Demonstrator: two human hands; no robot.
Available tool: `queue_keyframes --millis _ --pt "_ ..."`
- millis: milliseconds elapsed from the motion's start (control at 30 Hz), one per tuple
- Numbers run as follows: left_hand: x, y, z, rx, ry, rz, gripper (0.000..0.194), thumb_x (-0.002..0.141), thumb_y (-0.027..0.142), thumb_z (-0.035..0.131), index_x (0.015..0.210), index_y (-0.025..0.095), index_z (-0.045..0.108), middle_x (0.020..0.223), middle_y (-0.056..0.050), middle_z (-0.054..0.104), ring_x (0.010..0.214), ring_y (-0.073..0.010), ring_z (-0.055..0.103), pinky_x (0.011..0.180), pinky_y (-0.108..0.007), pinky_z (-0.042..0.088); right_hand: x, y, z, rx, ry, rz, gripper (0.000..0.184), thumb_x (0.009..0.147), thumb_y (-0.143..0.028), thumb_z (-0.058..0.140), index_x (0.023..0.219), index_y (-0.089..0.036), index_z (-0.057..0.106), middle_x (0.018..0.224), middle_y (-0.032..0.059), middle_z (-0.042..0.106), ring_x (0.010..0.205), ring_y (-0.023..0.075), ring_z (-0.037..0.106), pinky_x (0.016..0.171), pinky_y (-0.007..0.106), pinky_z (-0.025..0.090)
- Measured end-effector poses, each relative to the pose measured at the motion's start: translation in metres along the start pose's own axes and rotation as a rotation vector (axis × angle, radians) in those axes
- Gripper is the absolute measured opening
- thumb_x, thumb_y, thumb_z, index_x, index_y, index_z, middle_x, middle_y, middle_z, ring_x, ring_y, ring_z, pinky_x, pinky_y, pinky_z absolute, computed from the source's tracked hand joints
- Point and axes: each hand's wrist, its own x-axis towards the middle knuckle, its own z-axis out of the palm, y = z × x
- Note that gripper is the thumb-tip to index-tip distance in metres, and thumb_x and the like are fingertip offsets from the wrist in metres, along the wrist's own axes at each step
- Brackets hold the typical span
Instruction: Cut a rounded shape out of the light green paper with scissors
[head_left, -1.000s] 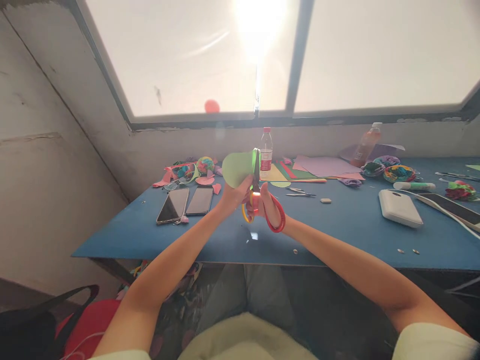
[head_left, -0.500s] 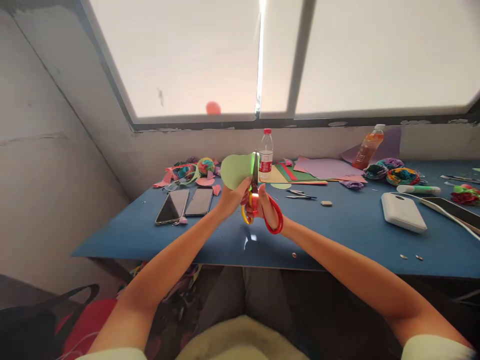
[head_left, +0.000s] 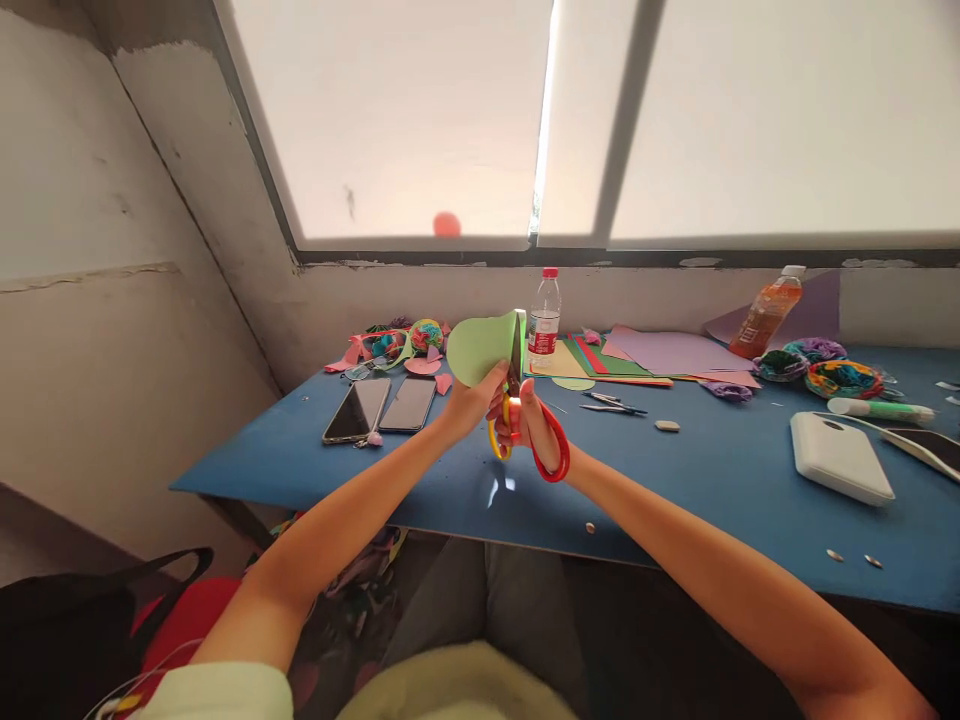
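I hold a light green paper piece [head_left: 478, 347] with a rounded edge up over the blue table [head_left: 705, 465]. My left hand [head_left: 471, 402] pinches its lower edge. My right hand [head_left: 536, 425] grips scissors with red and yellow handles [head_left: 516, 400], fingers through the loops. The blades point upward along the right edge of the green paper. Both hands meet in the middle of the view, above the table's near edge.
Two phones [head_left: 382, 406] lie at the left. Paper flowers and scraps [head_left: 401, 340] sit behind them. A water bottle [head_left: 544, 318], coloured paper sheets [head_left: 660, 355], an orange drink bottle [head_left: 767, 315], a white box [head_left: 840, 456] and a glue stick [head_left: 879, 409] lie further right.
The view has shifted a little left and down. My hands keep the same hold on paper and scissors, with the blades still at the paper's right edge.
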Motion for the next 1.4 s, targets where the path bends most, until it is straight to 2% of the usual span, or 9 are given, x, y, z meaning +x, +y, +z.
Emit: queue_keyframes --millis 200,467,767,1167,1400 --pt "-0.003 0.002 0.003 -0.031 0.008 0.006 0.048 0.074 0.053 0.066 0.055 0.019 0.036 0.044 0.008 0.029 0.037 -0.0041 0.03 0.037 -0.021 0.025 0.0 -0.002 0.002 0.006 0.005 -0.049 0.074 0.068 -0.09 0.027 0.074 -0.019 0.049 0.057 -0.0023 0.042 0.047 0.0114 0.043 0.045 0.027 0.04" --pt "-0.001 -0.003 0.0 -0.04 -0.003 0.012 0.049 0.075 0.053 0.066 0.055 0.019 0.037 0.044 0.008 0.031 0.036 -0.0043 0.031 0.036 -0.022 0.026 0.004 0.006 -0.004 0.003 0.012 -0.014 0.074 0.068 -0.089 0.029 0.074 -0.019 0.05 0.055 -0.0031 0.041 0.045 0.01 0.04 0.045 0.026 0.041" --pt "-0.003 -0.001 0.004 -0.037 0.053 0.022 0.047 0.076 0.049 0.066 0.056 0.019 0.036 0.043 0.009 0.032 0.035 -0.0037 0.032 0.037 -0.021 0.024 -0.001 0.0 0.0 -0.03 0.032 -0.007 0.074 0.068 -0.09 0.03 0.075 -0.019 0.049 0.057 -0.0031 0.04 0.047 0.01 0.037 0.046 0.027 0.038" --pt "-0.004 -0.001 0.001 0.108 0.041 0.081 0.043 0.083 0.046 0.059 0.056 0.02 0.038 0.046 0.007 0.035 0.041 -0.0059 0.035 0.043 -0.023 0.032 0.0 0.003 -0.001 0.038 0.018 0.004 0.067 0.07 -0.087 0.037 0.073 -0.021 0.05 0.058 -0.002 0.037 0.049 0.0118 0.036 0.047 0.028 0.037" --pt "-0.006 -0.001 0.002 0.139 0.044 0.079 0.044 0.084 0.048 0.056 0.055 0.02 0.037 0.047 0.006 0.034 0.041 -0.0058 0.034 0.042 -0.023 0.031 0.004 0.009 -0.001 0.049 0.033 0.007 0.072 0.066 -0.091 0.03 0.072 -0.022 0.05 0.056 -0.003 0.034 0.046 0.0109 0.034 0.045 0.028 0.036"
